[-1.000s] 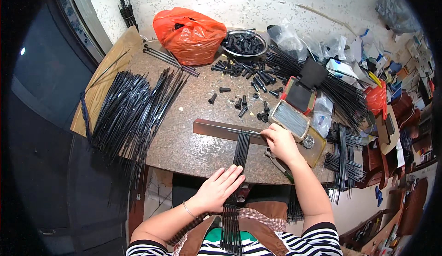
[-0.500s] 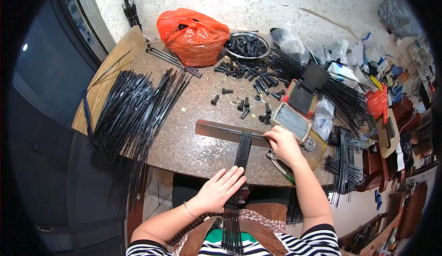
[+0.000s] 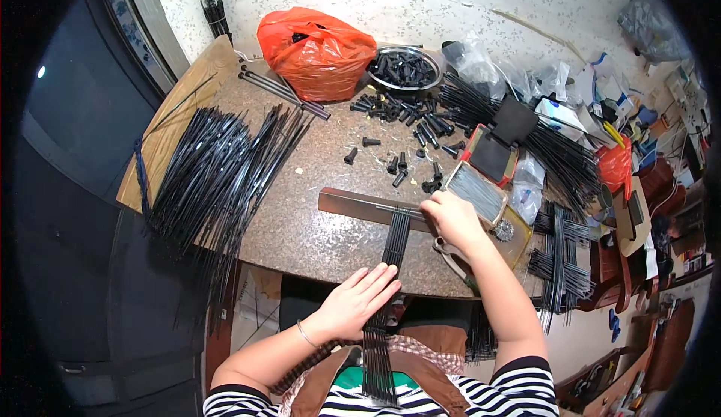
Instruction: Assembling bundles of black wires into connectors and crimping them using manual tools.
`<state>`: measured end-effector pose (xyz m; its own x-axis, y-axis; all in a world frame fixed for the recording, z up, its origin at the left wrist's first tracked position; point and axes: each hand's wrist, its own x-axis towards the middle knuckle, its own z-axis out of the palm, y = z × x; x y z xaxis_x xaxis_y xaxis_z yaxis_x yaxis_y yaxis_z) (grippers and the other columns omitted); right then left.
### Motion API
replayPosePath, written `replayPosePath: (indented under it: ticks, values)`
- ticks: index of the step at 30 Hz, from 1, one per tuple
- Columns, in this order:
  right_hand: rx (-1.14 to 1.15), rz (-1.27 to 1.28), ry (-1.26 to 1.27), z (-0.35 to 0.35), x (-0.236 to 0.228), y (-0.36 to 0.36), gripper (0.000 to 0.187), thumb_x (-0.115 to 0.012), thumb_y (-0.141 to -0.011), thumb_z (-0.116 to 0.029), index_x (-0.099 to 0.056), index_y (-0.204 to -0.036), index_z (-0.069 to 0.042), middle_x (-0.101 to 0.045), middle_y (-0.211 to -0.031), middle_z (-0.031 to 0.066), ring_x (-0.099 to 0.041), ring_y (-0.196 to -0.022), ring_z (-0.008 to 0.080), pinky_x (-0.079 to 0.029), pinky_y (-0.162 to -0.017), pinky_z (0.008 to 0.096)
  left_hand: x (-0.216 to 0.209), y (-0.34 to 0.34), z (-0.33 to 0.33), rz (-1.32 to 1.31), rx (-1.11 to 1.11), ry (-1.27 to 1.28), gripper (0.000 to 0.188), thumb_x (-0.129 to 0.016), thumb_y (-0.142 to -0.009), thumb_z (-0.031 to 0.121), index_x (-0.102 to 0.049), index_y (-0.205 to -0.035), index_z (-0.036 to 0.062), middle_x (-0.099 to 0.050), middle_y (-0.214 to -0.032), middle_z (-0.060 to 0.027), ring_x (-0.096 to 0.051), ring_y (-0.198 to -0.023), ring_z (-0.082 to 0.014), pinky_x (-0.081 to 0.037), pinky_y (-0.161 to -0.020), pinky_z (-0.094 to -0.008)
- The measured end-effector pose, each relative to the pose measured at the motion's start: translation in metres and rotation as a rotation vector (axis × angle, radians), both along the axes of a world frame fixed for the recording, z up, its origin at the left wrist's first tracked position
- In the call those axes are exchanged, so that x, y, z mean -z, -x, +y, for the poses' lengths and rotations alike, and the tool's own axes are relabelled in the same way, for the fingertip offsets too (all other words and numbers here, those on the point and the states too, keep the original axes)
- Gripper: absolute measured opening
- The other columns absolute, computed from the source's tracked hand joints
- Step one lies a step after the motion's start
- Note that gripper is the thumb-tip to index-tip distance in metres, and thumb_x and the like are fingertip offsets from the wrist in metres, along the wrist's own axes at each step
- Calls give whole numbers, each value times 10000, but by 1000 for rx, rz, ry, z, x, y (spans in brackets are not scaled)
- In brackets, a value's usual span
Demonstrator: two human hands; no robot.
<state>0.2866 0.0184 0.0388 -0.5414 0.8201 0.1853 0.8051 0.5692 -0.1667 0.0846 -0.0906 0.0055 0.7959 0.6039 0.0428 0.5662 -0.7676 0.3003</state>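
Observation:
My left hand [image 3: 359, 301] lies flat, fingers stretched out, across a row of thin black rods [image 3: 396, 246] like umbrella ribs. The row runs from the table down over my lap. Its far ends rest on a long, flat brownish metal bar [image 3: 349, 202] lying crosswise. At the bar's right end my right hand [image 3: 454, 222] is closed, thumb and fingers pinched. A thin rod lies along the bar toward those fingertips, but what they grip is hidden. Beside my right wrist are pliers [image 3: 453, 261], partly under the forearm.
Many black rods [image 3: 214, 169] are heaped at left, others [image 3: 559, 154] at right. Farther back are an orange plastic bag [image 3: 319, 60], a metal bowl [image 3: 438, 79] of black plastic parts, and loose parts [image 3: 402, 165]. A box of thin wires [image 3: 481, 190] stands near my right hand.
My right hand has shifted slightly left and up along the bar, its fingers closer to the rod ends. My left hand has hardly moved.

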Motion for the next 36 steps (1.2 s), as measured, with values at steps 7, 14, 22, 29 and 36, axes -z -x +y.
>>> replayPosePath:
  ticks: [7,14,22,29,36]
  values:
    - [-45,-28,-16,-2,3,4,141,-490,-622,-63,-502,-762,-55,-473,-706,79,-499,-659,248,-420,-556,325,3,-1,1,-78,-22,21,746,-581,-515,266,-293,-1153,10,-225,-1233,-172,-226,-1145,-276,-210,-909,-362]
    - [-97,-37,-245,8,5,-12,146,-504,-572,-68,-501,-717,-77,-482,-718,52,-463,-682,222,-388,-576,302,4,-2,0,-57,-32,1,831,-631,-485,328,-269,-1160,5,-210,-1237,-168,-208,-1152,-267,-203,-917,-358]
    - [-108,65,-110,-3,2,-25,258,-501,-575,-16,-521,-823,-83,-502,-769,71,-510,-705,234,-424,-587,294,2,-4,4,-16,-9,-5,802,-618,-496,300,-272,-1154,-1,-224,-1228,-173,-223,-1143,-274,-214,-912,-361]
    - [-123,115,73,15,-4,-28,206,-490,-626,-35,-535,-814,-107,-498,-773,68,-497,-738,234,-414,-603,308,3,-5,7,-27,-17,-5,786,-610,-505,277,-269,-1156,-4,-218,-1231,-173,-216,-1148,-271,-210,-914,-362]
    - [50,242,174,14,10,8,106,-519,-673,-68,-543,-756,-7,-524,-705,102,-519,-674,252,-416,-620,310,9,-7,7,-71,-13,-8,789,-596,-527,334,-267,-1158,-5,-214,-1234,-172,-211,-1149,-278,-205,-917,-369]
